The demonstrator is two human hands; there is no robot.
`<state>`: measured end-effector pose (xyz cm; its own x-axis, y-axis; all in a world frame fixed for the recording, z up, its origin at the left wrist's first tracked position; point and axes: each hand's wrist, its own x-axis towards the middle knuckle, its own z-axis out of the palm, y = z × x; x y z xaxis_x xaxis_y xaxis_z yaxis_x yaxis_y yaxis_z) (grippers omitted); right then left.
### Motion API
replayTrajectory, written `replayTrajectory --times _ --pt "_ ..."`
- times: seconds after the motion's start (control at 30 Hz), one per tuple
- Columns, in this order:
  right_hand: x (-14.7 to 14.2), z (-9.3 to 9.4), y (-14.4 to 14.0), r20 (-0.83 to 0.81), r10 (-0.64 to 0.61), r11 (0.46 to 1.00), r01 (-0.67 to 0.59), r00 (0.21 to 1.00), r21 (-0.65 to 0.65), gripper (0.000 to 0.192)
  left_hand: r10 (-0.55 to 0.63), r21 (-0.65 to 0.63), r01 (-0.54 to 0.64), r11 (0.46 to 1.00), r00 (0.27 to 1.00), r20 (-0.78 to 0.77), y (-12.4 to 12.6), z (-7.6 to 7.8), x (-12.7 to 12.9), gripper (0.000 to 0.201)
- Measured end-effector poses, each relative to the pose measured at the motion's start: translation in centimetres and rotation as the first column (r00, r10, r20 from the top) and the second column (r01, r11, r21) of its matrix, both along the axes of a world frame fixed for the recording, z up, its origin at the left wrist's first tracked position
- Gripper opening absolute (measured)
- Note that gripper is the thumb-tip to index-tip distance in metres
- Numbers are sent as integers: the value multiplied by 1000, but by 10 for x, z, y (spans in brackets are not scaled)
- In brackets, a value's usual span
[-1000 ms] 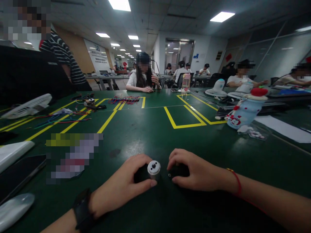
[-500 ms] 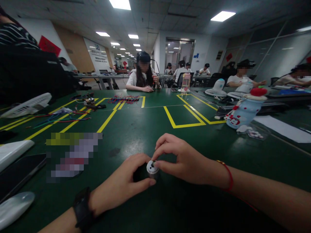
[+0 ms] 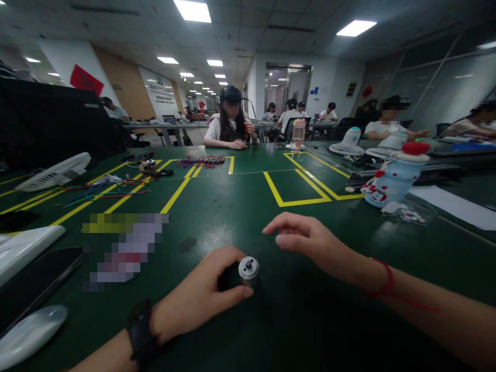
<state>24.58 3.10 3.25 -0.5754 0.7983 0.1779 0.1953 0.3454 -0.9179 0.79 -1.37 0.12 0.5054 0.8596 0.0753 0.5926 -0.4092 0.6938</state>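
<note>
A worker's left hand [image 3: 201,299] gripped a small silver motor [image 3: 248,270] upright on the near edge of a dark green counter [image 3: 232,206], thumb and fingers wrapped round a black part behind it. The motor's round end, with a short shaft at its centre, faced up toward the worker, apparently so the top stayed within reach while the base was braced against the counter. What the black part was could not be made out under the fingers.

The right hand [image 3: 306,240], a red string at its wrist [image 3: 382,279], hung above and just right of the motor, not touching it. Its fingers were loosely curled, thumb and forefinger drawn close; whether they pinched anything small could not be told. A black watch [image 3: 140,330] sat on the left wrist.

To the left lay a dark phone [image 3: 34,279], a white fan grille [image 3: 54,173] and, at the near corner, a pale rounded casing [image 3: 27,336]. Loose coloured wires [image 3: 104,188] trailed across yellow floor-style tape lines [image 3: 294,194] that marked out bays on the counter, seemingly one bay to a worker. Another bundle of wires [image 3: 199,161] lay at the far side, in front of a seated person [image 3: 230,124] in a white shirt. At right stood a blue-and-white bottle with a red cap [image 3: 393,178], a sheet of white paper [image 3: 453,206] beyond it, and more people worked at the far right end.
</note>
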Motion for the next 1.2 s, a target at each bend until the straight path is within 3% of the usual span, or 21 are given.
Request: replayTrajectory --times 0.1,0.2,0.43,0.57,0.7,0.97,1.2 --pt "14 -27 5 -214 -209 949 145 954 -281 16 24 7 -24 1000 1000 2 0 -1 0 28" --pt "19 -44 5 -217 -253 923 168 943 -345 19 56 1 -56 998 998 26 0 -5 -2 37" --pt "11 -42 -1 -100 -220 951 191 970 -241 26 90 7 -90 996 996 -2 -1 -13 -6 40" --pt "5 -40 -8 23 -156 986 157 987 -60 21 111 17 -112 994 993 25 -3 -8 0 38" --pt "-9 -36 -16 77 -88 993 82 993 80 13 104 6 -105 994 993 56 -2 -2 9 22" --pt "-31 -24 -7 -108 82 985 -97 991 -143 19 116 -7 -116 993 987 109 2 -7 7 27" --pt "-32 -15 -3 -6 109 992 -110 994 -66 17 120 -35 -118 992 989 89 2 -6 6 26"
